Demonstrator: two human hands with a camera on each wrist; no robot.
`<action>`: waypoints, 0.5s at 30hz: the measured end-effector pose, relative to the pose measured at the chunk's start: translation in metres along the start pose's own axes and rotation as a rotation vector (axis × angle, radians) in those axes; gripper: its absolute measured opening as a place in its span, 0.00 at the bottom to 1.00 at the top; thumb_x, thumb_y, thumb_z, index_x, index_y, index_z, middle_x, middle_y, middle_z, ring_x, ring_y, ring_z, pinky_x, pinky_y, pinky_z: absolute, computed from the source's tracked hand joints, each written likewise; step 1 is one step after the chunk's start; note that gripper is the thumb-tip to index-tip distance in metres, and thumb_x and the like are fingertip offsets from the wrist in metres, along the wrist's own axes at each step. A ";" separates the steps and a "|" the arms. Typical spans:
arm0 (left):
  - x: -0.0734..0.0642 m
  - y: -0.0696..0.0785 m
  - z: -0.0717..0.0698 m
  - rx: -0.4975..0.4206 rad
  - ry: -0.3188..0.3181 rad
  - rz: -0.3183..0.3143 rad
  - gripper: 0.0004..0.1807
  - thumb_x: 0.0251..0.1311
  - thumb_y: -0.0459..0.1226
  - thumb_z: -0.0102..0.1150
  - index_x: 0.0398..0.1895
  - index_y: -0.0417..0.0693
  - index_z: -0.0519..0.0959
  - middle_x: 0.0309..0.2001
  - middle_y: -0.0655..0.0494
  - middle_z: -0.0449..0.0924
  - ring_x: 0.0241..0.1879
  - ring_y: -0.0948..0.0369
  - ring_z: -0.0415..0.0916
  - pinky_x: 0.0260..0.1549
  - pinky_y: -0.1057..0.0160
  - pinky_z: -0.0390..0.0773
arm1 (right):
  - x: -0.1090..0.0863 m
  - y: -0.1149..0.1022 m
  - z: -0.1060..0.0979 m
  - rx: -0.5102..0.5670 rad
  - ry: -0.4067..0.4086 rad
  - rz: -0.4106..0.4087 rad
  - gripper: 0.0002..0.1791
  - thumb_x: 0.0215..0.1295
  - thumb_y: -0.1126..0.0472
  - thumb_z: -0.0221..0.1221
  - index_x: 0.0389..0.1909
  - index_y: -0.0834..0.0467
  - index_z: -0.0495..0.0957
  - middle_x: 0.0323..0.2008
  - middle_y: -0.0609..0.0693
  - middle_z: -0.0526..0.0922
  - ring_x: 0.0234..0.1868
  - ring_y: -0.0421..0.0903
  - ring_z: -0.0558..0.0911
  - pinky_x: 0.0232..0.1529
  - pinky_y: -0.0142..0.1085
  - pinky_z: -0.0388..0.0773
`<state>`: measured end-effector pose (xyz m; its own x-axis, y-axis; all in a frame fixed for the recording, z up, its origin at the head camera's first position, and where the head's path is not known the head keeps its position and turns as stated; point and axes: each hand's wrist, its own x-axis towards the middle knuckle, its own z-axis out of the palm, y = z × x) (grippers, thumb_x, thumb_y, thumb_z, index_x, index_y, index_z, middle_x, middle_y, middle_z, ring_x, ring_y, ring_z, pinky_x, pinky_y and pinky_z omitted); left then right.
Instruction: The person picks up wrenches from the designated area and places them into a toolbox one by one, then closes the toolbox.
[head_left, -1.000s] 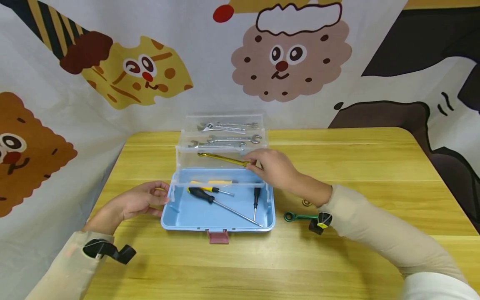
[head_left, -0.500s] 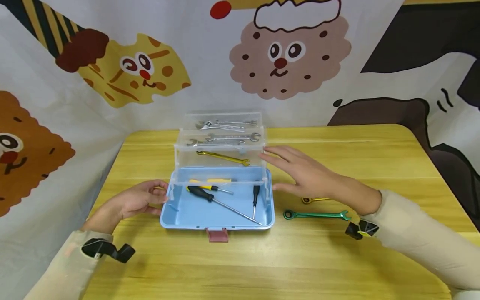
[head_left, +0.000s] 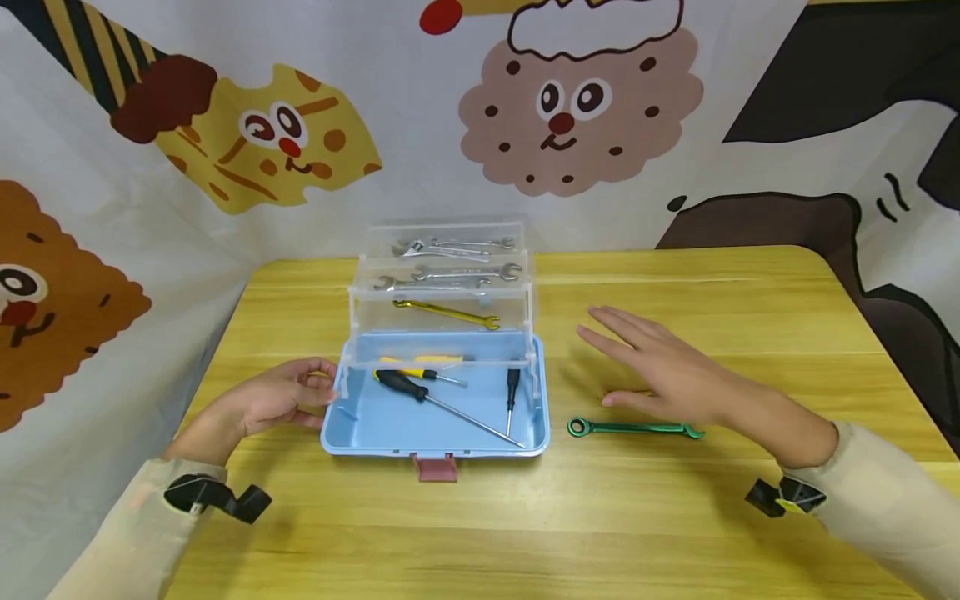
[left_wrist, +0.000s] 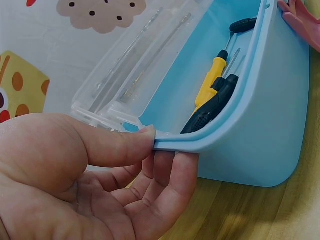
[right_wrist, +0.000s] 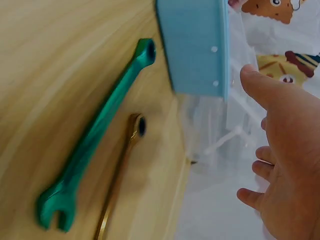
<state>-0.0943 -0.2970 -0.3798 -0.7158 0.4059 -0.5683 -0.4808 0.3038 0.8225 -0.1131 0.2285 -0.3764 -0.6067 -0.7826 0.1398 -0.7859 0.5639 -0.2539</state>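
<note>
My left hand [head_left: 281, 398] grips the left rim of a blue toolbox [head_left: 390, 429]; in the left wrist view the thumb lies on the rim, with fingers curled below it. Off to the toolbox's right, my right hand [head_left: 667, 367] hovers with fingers spread, holding nothing. Below it on the table lies a green combination wrench [head_left: 633, 428]. The right wrist view also shows a gold wrench [right_wrist: 119, 175] on the table, hidden by the hand in the head view. Another gold wrench [head_left: 446, 313] rests in the lowest clear tray [head_left: 517, 304].
Silver wrenches [head_left: 465, 272] occupy the upper trays. Inside the toolbox lie a long black screwdriver [head_left: 405, 384], a short black screwdriver [head_left: 513, 387] and yellow-handled tools [head_left: 408, 372]. A pink latch [head_left: 435, 469] hangs at the front. A printed cloth [head_left: 420, 167] hangs behind the wooden table [head_left: 465, 542].
My right hand let go of the gold wrench in the lowest tray, then drew back to the right with fingers spreading. The left hand stayed on the toolbox rim.
</note>
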 end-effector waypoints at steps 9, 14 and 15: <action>-0.001 0.000 0.000 0.005 0.002 0.000 0.19 0.74 0.29 0.53 0.60 0.30 0.61 0.45 0.49 0.77 0.45 0.56 0.80 0.47 0.54 0.85 | -0.040 0.028 0.011 -0.012 0.049 0.081 0.49 0.61 0.52 0.72 0.79 0.54 0.57 0.78 0.59 0.56 0.75 0.62 0.60 0.66 0.61 0.64; -0.001 0.001 0.000 -0.006 -0.010 0.001 0.18 0.73 0.29 0.53 0.59 0.31 0.61 0.45 0.49 0.77 0.45 0.56 0.80 0.47 0.54 0.85 | -0.061 0.042 0.015 0.001 0.071 0.140 0.51 0.56 0.56 0.75 0.78 0.54 0.59 0.77 0.60 0.58 0.73 0.63 0.62 0.64 0.62 0.64; -0.001 0.001 0.000 -0.008 -0.010 0.000 0.18 0.73 0.29 0.53 0.59 0.31 0.61 0.45 0.49 0.77 0.45 0.56 0.80 0.47 0.54 0.85 | -0.064 0.045 0.016 0.001 0.077 0.144 0.51 0.56 0.56 0.75 0.78 0.54 0.59 0.76 0.61 0.59 0.73 0.63 0.62 0.63 0.62 0.65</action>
<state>-0.0944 -0.2971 -0.3785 -0.7104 0.4144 -0.5688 -0.4850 0.2973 0.8224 -0.1074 0.2999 -0.4121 -0.7205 -0.6711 0.1750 -0.6900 0.6684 -0.2778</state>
